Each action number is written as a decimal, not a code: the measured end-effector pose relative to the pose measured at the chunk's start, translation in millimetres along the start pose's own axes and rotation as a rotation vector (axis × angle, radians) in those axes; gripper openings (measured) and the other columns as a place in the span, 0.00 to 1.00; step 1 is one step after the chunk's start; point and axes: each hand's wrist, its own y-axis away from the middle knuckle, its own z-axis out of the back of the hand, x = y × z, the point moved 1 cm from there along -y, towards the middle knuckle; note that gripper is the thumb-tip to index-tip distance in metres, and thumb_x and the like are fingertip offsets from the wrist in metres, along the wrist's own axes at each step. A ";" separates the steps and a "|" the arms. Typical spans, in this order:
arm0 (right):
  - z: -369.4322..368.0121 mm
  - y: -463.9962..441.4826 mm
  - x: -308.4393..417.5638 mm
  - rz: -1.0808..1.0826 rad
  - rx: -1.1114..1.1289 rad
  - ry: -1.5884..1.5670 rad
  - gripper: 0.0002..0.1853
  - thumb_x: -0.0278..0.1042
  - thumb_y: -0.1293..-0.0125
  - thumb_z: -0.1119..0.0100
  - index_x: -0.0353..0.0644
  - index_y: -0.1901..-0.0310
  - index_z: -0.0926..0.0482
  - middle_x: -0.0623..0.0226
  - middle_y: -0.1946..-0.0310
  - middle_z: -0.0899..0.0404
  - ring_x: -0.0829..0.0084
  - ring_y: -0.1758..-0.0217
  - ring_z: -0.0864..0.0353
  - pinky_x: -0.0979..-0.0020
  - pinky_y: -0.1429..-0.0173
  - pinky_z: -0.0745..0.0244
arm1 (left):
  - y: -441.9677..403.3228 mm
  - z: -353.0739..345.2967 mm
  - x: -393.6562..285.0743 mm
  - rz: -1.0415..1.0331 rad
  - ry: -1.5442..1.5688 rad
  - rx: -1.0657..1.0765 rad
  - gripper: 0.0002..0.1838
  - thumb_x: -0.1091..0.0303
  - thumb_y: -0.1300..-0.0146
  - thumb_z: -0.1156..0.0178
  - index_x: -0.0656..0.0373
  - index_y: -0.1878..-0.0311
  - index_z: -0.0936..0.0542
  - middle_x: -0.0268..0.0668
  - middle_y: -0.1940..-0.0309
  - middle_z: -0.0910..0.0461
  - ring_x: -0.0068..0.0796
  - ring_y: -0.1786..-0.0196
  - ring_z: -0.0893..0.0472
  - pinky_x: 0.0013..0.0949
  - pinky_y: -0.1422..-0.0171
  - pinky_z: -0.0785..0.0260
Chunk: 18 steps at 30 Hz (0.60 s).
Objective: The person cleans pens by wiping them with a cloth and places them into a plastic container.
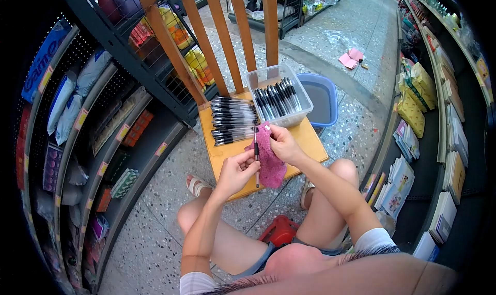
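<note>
My left hand (239, 172) pinches a black-and-clear pen (257, 149), which stands nearly upright in the view. Beside it, my right hand (283, 143) grips a pink cloth (272, 166) by its upper part, and the cloth hangs down right next to the pen. Both hands are over the seat of a wooden chair (309, 149). A stack of several similar pens (230, 120) lies on the seat to the left. Behind my right hand, a clear plastic box (298, 120) holds several more black-capped pens (276, 98).
A blue basin (330, 114) with greyish water stands on the floor behind the chair's right side. Stocked shelves (98, 124) curve along the left, and shelves with booklets (395, 186) line the right. Pink paper (351, 58) lies on the speckled floor.
</note>
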 end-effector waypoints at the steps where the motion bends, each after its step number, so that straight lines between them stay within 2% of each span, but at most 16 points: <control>1: 2.1 -1.0 -2.4 0.002 -0.012 0.037 0.05 0.27 0.32 0.52 0.38 0.62 0.26 0.68 0.65 0.21 0.77 0.62 0.20 0.74 0.55 0.23 | -0.5 -1.1 -2.2 0.001 0.023 0.008 0.20 0.75 0.40 0.43 0.65 0.43 0.27 0.25 0.74 0.25 0.12 0.72 0.27 0.19 0.65 0.32; 4: 8.9 -1.7 -1.6 0.024 0.020 0.239 0.07 0.29 0.32 0.52 0.37 0.60 0.25 0.69 0.66 0.21 0.78 0.63 0.20 0.75 0.56 0.23 | -1.9 -0.9 0.4 0.007 0.048 0.031 0.19 0.75 0.39 0.43 0.65 0.44 0.26 0.25 0.74 0.25 0.12 0.72 0.27 0.19 0.65 0.32; 7: 11.3 1.6 4.5 -0.009 0.005 0.181 0.09 0.31 0.32 0.52 0.37 0.57 0.24 0.69 0.65 0.20 0.79 0.64 0.21 0.76 0.57 0.24 | -0.6 -0.8 -2.8 0.001 0.021 -0.030 0.19 0.75 0.39 0.44 0.66 0.44 0.26 0.25 0.75 0.26 0.11 0.72 0.28 0.19 0.65 0.33; 10: 6.5 2.0 10.4 0.009 -0.086 -0.025 0.11 0.31 0.32 0.52 0.37 0.54 0.24 0.70 0.64 0.20 0.82 0.65 0.22 0.77 0.58 0.25 | -1.1 3.1 -4.3 -0.004 0.006 -0.022 0.19 0.75 0.40 0.43 0.66 0.45 0.25 0.25 0.74 0.25 0.11 0.71 0.27 0.18 0.65 0.33; 13: 4.0 3.7 24.6 0.065 -0.083 0.003 0.10 0.30 0.34 0.49 0.35 0.56 0.23 0.73 0.65 0.21 0.82 0.63 0.23 0.78 0.58 0.26 | -0.9 2.0 -2.7 -0.017 -0.092 -0.045 0.18 0.76 0.42 0.42 0.65 0.46 0.24 0.25 0.76 0.25 0.11 0.73 0.27 0.19 0.68 0.33; 16: -2.5 4.8 26.4 0.096 -0.093 0.038 0.10 0.25 0.38 0.47 0.35 0.57 0.23 0.71 0.67 0.20 0.83 0.65 0.23 0.78 0.59 0.26 | 0.8 -2.3 -8.8 -0.048 -0.225 -0.130 0.17 0.75 0.45 0.39 0.66 0.50 0.22 0.26 0.79 0.24 0.11 0.77 0.27 0.20 0.72 0.33; 18: 2.3 2.3 14.8 0.165 -0.102 0.214 0.10 0.23 0.42 0.47 0.35 0.58 0.23 0.71 0.70 0.20 0.83 0.67 0.23 0.77 0.62 0.26 | 2.7 -5.8 -16.4 -0.073 -0.329 -0.173 0.16 0.75 0.47 0.38 0.67 0.54 0.22 0.29 0.81 0.24 0.13 0.80 0.27 0.21 0.74 0.33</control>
